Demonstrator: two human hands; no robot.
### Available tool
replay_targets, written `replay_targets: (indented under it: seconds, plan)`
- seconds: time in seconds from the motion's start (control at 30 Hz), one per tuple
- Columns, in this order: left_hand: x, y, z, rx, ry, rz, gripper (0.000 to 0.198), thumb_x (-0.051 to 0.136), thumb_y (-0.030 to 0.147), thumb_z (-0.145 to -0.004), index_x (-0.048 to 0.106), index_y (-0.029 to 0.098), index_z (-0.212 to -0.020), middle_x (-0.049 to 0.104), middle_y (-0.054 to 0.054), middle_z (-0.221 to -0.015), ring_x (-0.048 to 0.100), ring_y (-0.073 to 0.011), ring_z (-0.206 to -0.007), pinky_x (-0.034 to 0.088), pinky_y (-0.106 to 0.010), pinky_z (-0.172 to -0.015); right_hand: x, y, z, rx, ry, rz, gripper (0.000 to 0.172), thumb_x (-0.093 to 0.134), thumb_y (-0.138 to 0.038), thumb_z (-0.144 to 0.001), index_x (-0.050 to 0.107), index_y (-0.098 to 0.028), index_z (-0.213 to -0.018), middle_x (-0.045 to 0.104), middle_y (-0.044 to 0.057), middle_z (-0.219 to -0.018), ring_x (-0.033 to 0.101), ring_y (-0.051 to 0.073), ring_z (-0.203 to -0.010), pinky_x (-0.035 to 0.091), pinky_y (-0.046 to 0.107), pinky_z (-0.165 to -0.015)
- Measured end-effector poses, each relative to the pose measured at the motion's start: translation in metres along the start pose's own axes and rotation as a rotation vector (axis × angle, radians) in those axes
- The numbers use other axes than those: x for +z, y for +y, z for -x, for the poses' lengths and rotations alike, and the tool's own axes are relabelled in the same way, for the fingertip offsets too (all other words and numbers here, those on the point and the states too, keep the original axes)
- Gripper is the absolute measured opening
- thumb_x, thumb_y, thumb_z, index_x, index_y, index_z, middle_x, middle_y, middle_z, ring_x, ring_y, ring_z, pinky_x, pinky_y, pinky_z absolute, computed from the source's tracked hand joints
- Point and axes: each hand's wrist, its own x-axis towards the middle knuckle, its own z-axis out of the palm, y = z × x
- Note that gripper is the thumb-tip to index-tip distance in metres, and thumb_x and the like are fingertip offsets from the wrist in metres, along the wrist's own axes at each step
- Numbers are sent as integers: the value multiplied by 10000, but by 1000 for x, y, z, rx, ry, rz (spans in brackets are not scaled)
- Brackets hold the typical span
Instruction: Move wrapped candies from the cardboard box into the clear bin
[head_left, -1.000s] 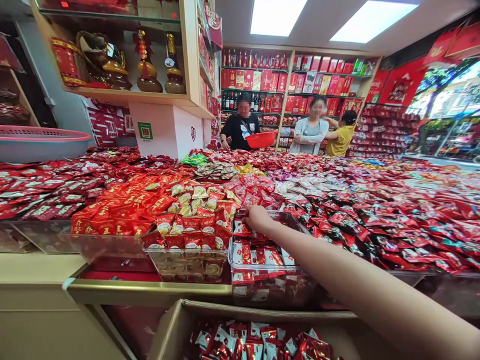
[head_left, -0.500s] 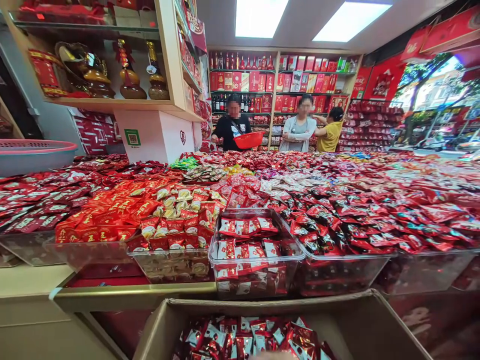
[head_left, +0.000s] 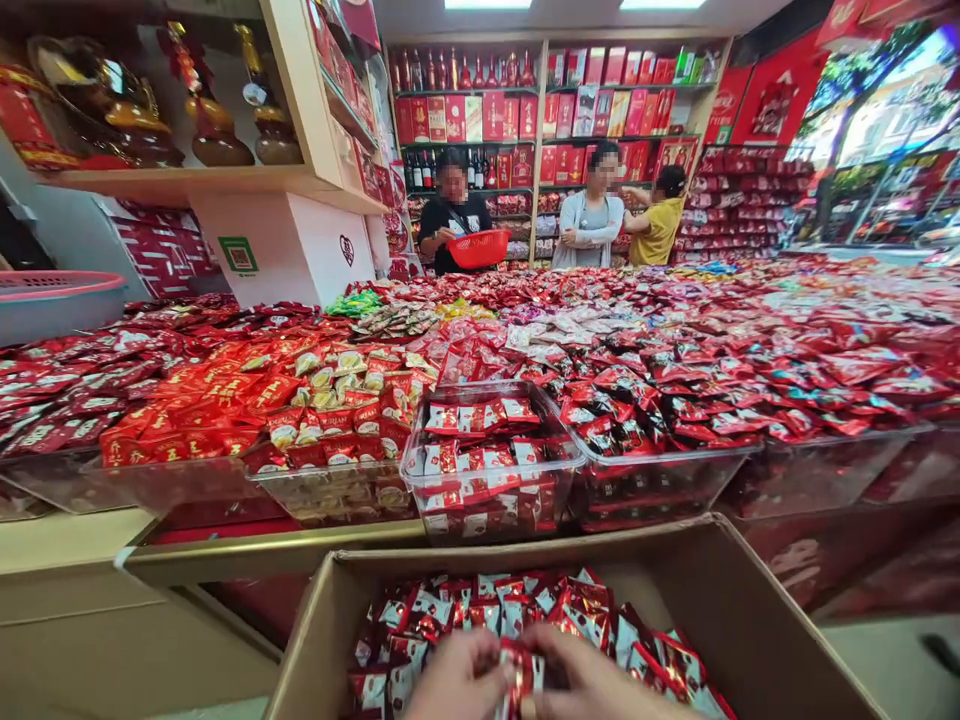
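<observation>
Both my hands are down in a cardboard box (head_left: 735, 610) full of red-and-white candy packets (head_left: 480, 610) at the bottom of the view. My left hand (head_left: 457, 680) and my right hand (head_left: 592, 685) are closed around a bunch of these packets (head_left: 521, 665) held between them. Just beyond the box stands a clear plastic bin (head_left: 491, 465) partly filled with the same packets in rows.
A wide counter carries several clear bins heaped with red wrapped sweets (head_left: 675, 380). A pink basket (head_left: 52, 300) sits far left. Three people stand at the back; one holds a red basin (head_left: 478, 248). Shelves of red boxes and bottles (head_left: 525, 110) line the wall.
My right arm has drawn back from the clear bin. The view has tipped down, and both hands have come into sight in the box, gathering packets.
</observation>
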Motion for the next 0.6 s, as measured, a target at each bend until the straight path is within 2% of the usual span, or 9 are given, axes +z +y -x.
replay_targets:
  seconds: [0.1,0.2,0.33,0.5,0.6]
  plan:
    - [-3,4,-7,-11,52,105,244,541,365,-690,510,123,-679,500,43,-565,477,-106,-568,369,-231,-551,-1,-2,-5,90,95,-247,338,653,-348,-588,469,-200,-831,483,-54,-644,455,73,-514,384,198,-451]
    - [-2,10,-5,10,40,243,245,540,352,-701,534,122,-784,578,-4,-719,510,-116,-673,392,-237,-650,-4,-9,-7,111,123,-340,359,674,-346,-555,447,-175,-776,480,-55,-615,442,69,-493,390,202,-439]
    - [0,17,-1,39,-42,522,333,656,218,-617,522,170,-918,611,-33,-908,535,-156,-856,399,-270,-766,-8,-13,-5,152,167,-397,314,647,-358,-588,444,-151,-710,505,-40,-612,475,70,-464,397,213,-433]
    - [2,18,-1,-17,-10,634,349,704,178,-557,557,134,-871,633,-44,-816,561,-142,-760,418,-265,-727,-14,-14,-3,171,205,-447,279,613,-357,-634,439,-140,-632,496,-42,-558,453,51,-440,363,186,-428]
    - [3,20,2,-111,-31,774,335,672,232,-611,540,160,-911,622,-41,-846,578,-138,-729,438,-260,-664,-15,-17,-4,141,229,-457,275,624,-348,-627,445,-140,-623,485,-51,-538,410,33,-408,311,164,-400]
